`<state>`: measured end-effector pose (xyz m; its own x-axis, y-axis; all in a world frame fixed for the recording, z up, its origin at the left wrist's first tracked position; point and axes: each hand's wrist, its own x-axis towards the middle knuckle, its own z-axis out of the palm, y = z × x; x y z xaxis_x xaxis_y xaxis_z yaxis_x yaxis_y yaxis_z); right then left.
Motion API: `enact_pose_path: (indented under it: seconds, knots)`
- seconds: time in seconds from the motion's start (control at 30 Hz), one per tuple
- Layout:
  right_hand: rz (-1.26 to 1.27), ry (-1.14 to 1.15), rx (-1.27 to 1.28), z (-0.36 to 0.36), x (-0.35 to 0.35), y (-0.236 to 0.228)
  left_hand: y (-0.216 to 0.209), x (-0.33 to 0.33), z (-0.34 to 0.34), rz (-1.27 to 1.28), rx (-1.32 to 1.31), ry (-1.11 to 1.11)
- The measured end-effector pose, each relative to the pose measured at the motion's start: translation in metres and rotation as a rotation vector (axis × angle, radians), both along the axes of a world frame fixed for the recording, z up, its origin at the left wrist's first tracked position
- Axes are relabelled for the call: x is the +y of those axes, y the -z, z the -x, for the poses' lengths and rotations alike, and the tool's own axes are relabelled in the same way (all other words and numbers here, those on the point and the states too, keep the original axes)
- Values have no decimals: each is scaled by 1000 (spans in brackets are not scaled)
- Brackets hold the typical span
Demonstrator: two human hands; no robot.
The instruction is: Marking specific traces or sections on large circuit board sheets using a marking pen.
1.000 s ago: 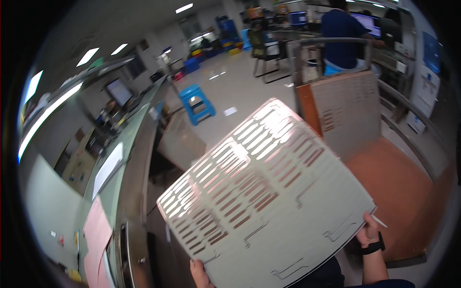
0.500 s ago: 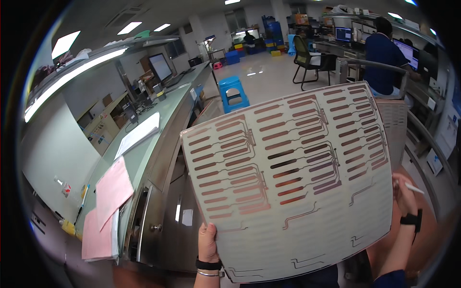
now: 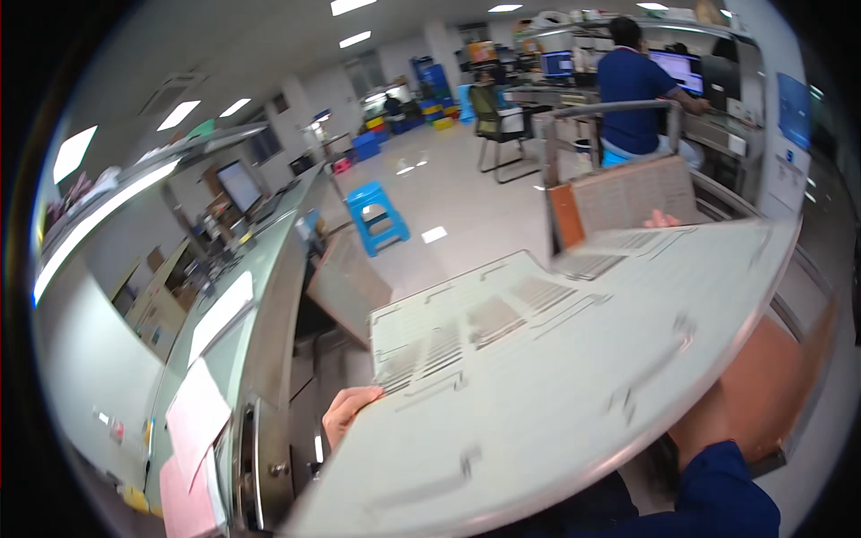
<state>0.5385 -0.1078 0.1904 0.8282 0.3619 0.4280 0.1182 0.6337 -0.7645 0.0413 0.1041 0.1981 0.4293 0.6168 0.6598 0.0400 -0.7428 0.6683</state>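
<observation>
A large, thin circuit board panel [image 3: 556,377], pale with copper-coloured traces, is tilted nearly flat before me and bends along its length. My left hand [image 3: 350,412] grips its left edge, fingers on top. Beyond the far right edge only some fingers of my right hand [image 3: 662,219] show; the rest, and anything else in that hand, is hidden behind the panel. The right forearm passes beneath it from a dark blue sleeve [image 3: 726,493]. Behind those fingers, a stack of similar panels [image 3: 632,193] leans upright in a metal-railed rack [image 3: 610,109].
On the left runs a long green-topped bench [image 3: 260,287] with papers [image 3: 220,314], pink sheets [image 3: 188,489] and a monitor [image 3: 239,186]. Another board [image 3: 350,278] leans beside it. A blue stool [image 3: 377,218] and an office chair [image 3: 498,130] stand ahead. A seated person [image 3: 632,94] works at screens.
The panel has swung from facing me upright to nearly flat. My left hand rose and shifted left; my right hand moved to the far edge. The view has turned right.
</observation>
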Motion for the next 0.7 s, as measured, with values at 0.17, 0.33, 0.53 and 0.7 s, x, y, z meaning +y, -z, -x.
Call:
enact_pose_path:
  seconds: [0.17, 0.33, 0.53, 0.7]
  knots:
    - [-41, -83, 91, 28, 18, 13, 53, 2, -19, -42, 44, -77]
    - [-15, -173, 161, 47, 12, 34, 91, 3, -28, -185, 119, -140]
    - [-4, -257, 206, 72, 0, 46, 117, -4, -13, -92, 129, -213]
    - [17, -273, 240, 77, -15, 57, 130, -13, -17, 78, 120, -251]
